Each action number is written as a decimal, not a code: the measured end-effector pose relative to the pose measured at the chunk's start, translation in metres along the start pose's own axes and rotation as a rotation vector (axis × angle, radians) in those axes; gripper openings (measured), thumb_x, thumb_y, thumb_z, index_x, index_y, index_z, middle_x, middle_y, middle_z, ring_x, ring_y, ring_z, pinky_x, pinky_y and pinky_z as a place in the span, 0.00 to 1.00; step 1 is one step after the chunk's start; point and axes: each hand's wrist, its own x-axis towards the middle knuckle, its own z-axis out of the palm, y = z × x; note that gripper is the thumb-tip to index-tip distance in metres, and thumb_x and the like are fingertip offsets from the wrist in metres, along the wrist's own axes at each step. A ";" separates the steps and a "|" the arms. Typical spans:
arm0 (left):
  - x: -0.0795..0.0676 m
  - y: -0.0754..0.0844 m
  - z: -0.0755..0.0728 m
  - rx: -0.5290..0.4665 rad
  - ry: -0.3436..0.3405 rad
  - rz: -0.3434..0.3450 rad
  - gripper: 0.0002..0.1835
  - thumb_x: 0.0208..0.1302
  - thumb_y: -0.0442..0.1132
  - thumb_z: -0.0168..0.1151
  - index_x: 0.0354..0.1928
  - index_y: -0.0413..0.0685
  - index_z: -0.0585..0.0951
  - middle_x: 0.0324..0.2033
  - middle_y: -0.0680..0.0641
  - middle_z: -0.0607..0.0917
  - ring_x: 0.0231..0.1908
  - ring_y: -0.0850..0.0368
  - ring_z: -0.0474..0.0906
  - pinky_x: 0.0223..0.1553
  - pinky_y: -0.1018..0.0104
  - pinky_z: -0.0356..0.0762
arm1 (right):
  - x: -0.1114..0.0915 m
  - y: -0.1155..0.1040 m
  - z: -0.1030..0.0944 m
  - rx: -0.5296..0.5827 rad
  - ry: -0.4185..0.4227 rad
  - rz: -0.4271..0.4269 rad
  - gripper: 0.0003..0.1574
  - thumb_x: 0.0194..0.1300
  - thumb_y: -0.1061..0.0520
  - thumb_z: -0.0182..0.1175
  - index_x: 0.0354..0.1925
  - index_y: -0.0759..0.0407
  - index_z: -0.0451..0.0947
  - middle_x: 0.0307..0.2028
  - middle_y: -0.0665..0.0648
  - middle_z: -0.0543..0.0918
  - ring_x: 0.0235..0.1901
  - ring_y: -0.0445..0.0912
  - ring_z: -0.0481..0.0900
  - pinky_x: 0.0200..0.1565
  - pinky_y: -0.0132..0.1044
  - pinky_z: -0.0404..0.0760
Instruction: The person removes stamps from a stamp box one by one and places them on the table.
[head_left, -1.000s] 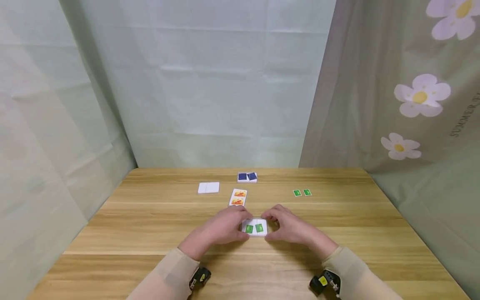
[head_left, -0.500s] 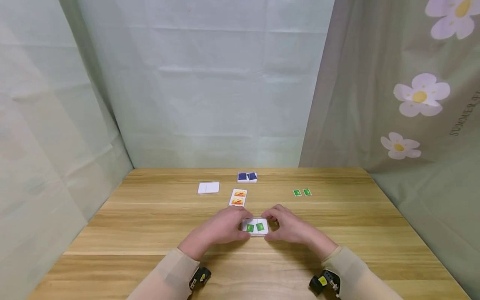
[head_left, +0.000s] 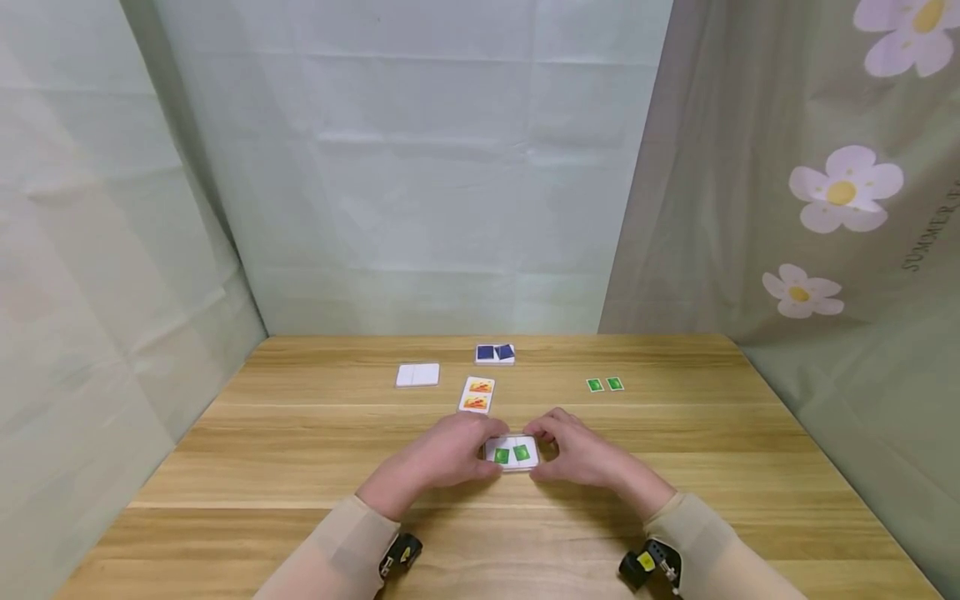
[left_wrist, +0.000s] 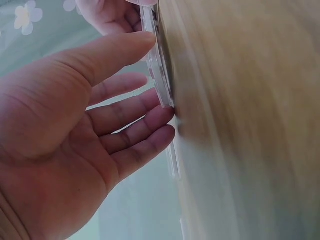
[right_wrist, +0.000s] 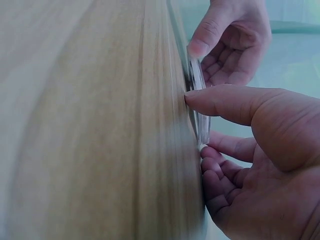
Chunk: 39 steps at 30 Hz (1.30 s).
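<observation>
A flat clear plastic case [head_left: 512, 443] with a white face and two small green squares [head_left: 521, 452] lies lengthwise between the hands, near the middle of the table. My left hand [head_left: 457, 450] holds its left end, the thumb at the near edge and the fingers at the far side. The right hand [head_left: 577, 450] grips the other end the same way. From the left wrist, the case [left_wrist: 159, 75] is seen edge-on, low over the wood, with clear layers. In the right wrist view the right thumb [right_wrist: 215, 102] crosses the near edge of the case.
Just behind the hands lies a case with two orange pictures [head_left: 477, 394]. A plain white case [head_left: 417, 375] is at back left, and one bearing two dark blue squares [head_left: 495, 354] at the back. Two loose green squares [head_left: 604, 384] lie right on the wooden table [head_left: 300, 450].
The case with the green squares has shifted slightly to the right and away from the body between the hands. Both hands keep nearly the same place.
</observation>
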 end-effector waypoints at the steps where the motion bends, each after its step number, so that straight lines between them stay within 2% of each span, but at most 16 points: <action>1: 0.000 0.000 0.000 -0.002 0.000 0.001 0.22 0.66 0.42 0.83 0.59 0.46 0.88 0.43 0.55 0.88 0.37 0.63 0.77 0.42 0.65 0.79 | 0.000 0.000 0.000 -0.003 0.001 -0.003 0.32 0.62 0.56 0.83 0.62 0.52 0.83 0.57 0.53 0.78 0.58 0.51 0.75 0.65 0.60 0.75; 8: 0.000 -0.001 -0.001 -0.008 -0.004 0.023 0.20 0.67 0.42 0.82 0.57 0.45 0.88 0.41 0.55 0.88 0.36 0.63 0.77 0.41 0.65 0.78 | 0.001 0.000 0.000 -0.012 0.006 -0.017 0.32 0.61 0.57 0.83 0.61 0.53 0.84 0.56 0.53 0.78 0.58 0.50 0.76 0.64 0.58 0.76; 15: -0.002 0.000 0.000 0.015 -0.006 0.037 0.25 0.64 0.44 0.84 0.60 0.45 0.88 0.51 0.49 0.89 0.45 0.60 0.80 0.51 0.61 0.82 | 0.001 0.000 0.000 -0.007 0.003 -0.017 0.32 0.60 0.58 0.84 0.60 0.53 0.84 0.56 0.53 0.78 0.56 0.50 0.75 0.63 0.57 0.76; 18: -0.002 0.002 0.001 0.028 -0.010 0.027 0.27 0.63 0.46 0.84 0.61 0.45 0.88 0.53 0.48 0.89 0.46 0.59 0.80 0.52 0.59 0.82 | 0.000 -0.001 -0.001 -0.009 0.000 -0.016 0.32 0.60 0.58 0.84 0.60 0.54 0.84 0.55 0.53 0.78 0.56 0.50 0.75 0.64 0.57 0.75; 23: 0.000 0.002 0.000 0.036 -0.019 0.003 0.26 0.64 0.46 0.83 0.61 0.46 0.88 0.53 0.49 0.89 0.46 0.60 0.80 0.52 0.60 0.82 | -0.001 -0.003 -0.002 -0.014 -0.005 -0.023 0.32 0.60 0.58 0.84 0.60 0.54 0.84 0.56 0.53 0.78 0.56 0.51 0.76 0.64 0.57 0.76; 30: -0.001 0.001 -0.001 0.027 -0.023 0.027 0.25 0.65 0.46 0.84 0.60 0.44 0.88 0.50 0.50 0.89 0.42 0.62 0.79 0.48 0.63 0.81 | -0.002 -0.005 -0.002 -0.010 -0.012 -0.021 0.32 0.59 0.59 0.84 0.59 0.55 0.85 0.56 0.54 0.78 0.56 0.51 0.76 0.63 0.58 0.76; 39: 0.000 0.001 -0.002 0.028 -0.034 0.030 0.25 0.65 0.46 0.83 0.60 0.44 0.87 0.49 0.51 0.89 0.41 0.62 0.78 0.49 0.62 0.81 | 0.000 -0.003 -0.001 -0.002 -0.011 -0.023 0.32 0.58 0.60 0.84 0.59 0.55 0.85 0.54 0.54 0.78 0.55 0.51 0.75 0.62 0.55 0.76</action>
